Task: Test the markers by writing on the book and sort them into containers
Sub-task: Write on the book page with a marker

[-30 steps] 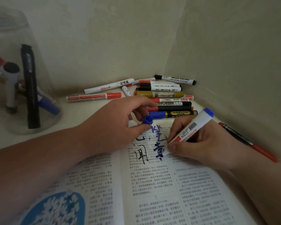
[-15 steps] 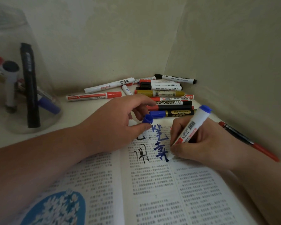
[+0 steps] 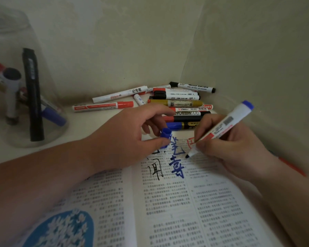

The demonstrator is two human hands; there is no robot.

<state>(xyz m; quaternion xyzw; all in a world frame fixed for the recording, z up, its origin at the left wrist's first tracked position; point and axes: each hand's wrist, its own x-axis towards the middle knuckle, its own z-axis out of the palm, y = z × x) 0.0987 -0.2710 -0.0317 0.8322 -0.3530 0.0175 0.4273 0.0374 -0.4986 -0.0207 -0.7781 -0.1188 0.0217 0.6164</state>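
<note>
An open book (image 3: 177,211) of printed text fills the foreground of a pale desk (image 3: 100,122) set into a corner between two walls, its upper page marked with handwritten characters in black, blue (image 3: 176,162) and red. A person's left forearm lies across the left page, which carries a blue floral illustration (image 3: 61,230).

At far left stands a clear jar (image 3: 25,86) holding several markers upright or leaning, among them a tall black marker (image 3: 33,97).

At the back of the desk, in the corner, a loose pile of markers (image 3: 178,104) lies on its side: red-capped, black-capped, a gold one and a blue-capped black one just beyond the book's top edge.

The right hand (image 3: 234,150) grips an uncapped white marker with a blue end (image 3: 221,127), fingers pressed together around the barrel near the nib. The barrel tilts up to the right; the dark tip sits at the page beside the blue characters, though whether it touches the paper cannot be told.

The left hand (image 3: 130,138) rests at the book's top edge, thumb and forefinger pinching a small blue cap (image 3: 166,135), the other fingers curled loosely.

A red-ended pen (image 3: 291,167) shows partly behind the right wrist.
</note>
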